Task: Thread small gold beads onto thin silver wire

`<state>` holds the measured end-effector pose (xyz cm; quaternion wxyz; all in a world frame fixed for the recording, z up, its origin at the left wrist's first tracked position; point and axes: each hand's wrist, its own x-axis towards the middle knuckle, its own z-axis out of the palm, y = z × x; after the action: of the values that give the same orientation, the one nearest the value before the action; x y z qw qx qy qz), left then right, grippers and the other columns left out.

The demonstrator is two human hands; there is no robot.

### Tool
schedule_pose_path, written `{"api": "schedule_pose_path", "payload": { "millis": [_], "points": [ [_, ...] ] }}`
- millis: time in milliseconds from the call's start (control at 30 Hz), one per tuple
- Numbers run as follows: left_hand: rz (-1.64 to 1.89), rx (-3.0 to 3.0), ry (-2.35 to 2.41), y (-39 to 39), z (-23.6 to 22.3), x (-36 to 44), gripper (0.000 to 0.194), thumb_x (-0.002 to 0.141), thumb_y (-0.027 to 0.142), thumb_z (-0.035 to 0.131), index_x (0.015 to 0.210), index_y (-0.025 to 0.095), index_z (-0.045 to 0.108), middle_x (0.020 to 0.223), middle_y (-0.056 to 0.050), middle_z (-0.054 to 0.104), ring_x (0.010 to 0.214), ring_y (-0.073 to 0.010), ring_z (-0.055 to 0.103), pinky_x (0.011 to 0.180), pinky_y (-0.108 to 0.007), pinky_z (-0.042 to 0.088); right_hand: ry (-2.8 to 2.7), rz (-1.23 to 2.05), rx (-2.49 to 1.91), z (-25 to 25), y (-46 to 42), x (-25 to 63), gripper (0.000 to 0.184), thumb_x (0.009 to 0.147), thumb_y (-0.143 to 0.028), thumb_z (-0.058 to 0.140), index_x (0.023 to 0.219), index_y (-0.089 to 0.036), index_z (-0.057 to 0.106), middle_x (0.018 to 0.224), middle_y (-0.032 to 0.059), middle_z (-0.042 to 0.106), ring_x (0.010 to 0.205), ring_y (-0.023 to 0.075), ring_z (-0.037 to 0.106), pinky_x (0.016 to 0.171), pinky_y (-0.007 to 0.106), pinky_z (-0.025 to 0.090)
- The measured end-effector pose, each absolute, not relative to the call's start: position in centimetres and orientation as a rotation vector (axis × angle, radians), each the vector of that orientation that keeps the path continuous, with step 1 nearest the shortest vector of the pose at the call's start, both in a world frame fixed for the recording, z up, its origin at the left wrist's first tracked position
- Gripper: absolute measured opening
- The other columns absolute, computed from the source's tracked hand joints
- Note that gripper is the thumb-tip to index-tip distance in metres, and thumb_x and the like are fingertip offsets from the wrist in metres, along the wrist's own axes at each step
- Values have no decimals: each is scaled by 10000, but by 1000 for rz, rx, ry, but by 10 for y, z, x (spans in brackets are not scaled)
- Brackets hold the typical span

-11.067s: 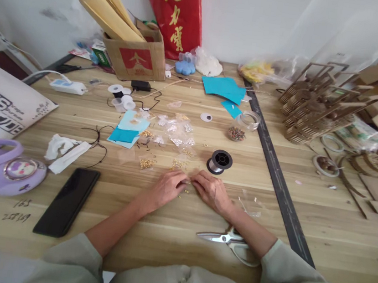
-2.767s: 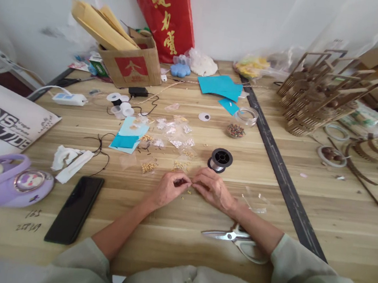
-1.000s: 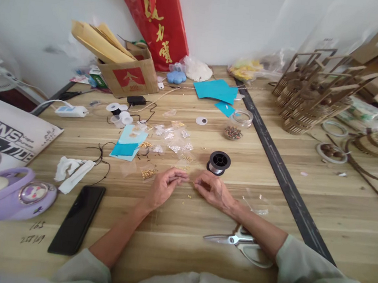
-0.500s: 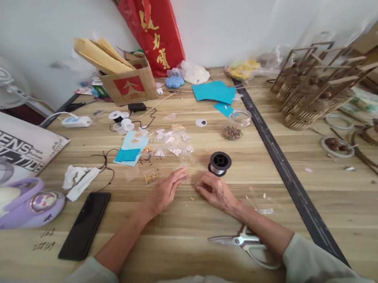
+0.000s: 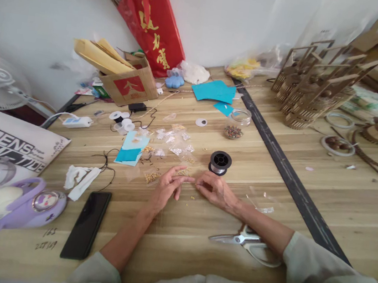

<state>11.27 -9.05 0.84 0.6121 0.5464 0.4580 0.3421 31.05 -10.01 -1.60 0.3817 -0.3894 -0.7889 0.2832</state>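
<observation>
My left hand (image 5: 166, 188) has its fingers stretched and spread, and one fingertip reaches close to the right fingertips. I see nothing held in it. My right hand (image 5: 215, 191) is closed in a pinch; what sits between thumb and forefinger is too small to make out. Just below the fingertips lie several tiny gold beads (image 5: 192, 198). A pile of gold beads (image 5: 152, 177) on clear plastic is left of my left hand, and more gold beads (image 5: 182, 172) lie behind its fingers. Behind my right hand stands a black spool (image 5: 220, 162) wound with clear or silvery line.
Scissors (image 5: 239, 240) lie by my right forearm, near a clear plastic bag (image 5: 265, 209). A black phone (image 5: 86, 225) and a purple-white object (image 5: 30, 202) are at left. Farther back are small packets (image 5: 177, 140), a glass jar (image 5: 235, 128), blue sheets (image 5: 214, 91) and bamboo baskets (image 5: 304, 100).
My left hand has moved from fingertip contact, back toward the gold beads, then again toward the right hand with fingers spread. My right hand keeps its pinch. The view has shifted slightly.
</observation>
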Motion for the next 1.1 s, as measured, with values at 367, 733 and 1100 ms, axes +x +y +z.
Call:
{"api": "schedule_pose_path", "payload": {
  "millis": [367, 733, 1100],
  "points": [
    [735, 1013, 1039, -89, 1, 110, 398, 794, 350, 630, 1101, 135, 495, 793, -91, 727, 625, -171, 690, 544, -231, 496, -2023, 753, -1018, -18, -99, 311, 95, 858, -160, 533, 776, -157, 580, 732, 25, 543, 663, 132, 510, 592, 239, 402],
    [724, 889, 891, -89, 1, 106, 409, 715, 213, 720, 1058, 139, 509, 1018, -155, 704, 998, -260, 660, 848, -338, 490, -2034, 746, -1007, -20, -99, 313, 73, 857, -164, 542, 816, -163, 602, 736, 24, 547, 650, 132, 509, 586, 240, 398],
    [742, 1076, 916, -89, -4, 107, 307, 781, 234, 647, 1043, 118, 534, 982, -149, 716, 906, -244, 688, 793, -333, 509, -2026, 779, -1044, -17, -100, 311, 97, 870, -205, 533, 813, -164, 600, 728, 28, 549, 650, 136, 513, 577, 240, 395]
  ]
}}
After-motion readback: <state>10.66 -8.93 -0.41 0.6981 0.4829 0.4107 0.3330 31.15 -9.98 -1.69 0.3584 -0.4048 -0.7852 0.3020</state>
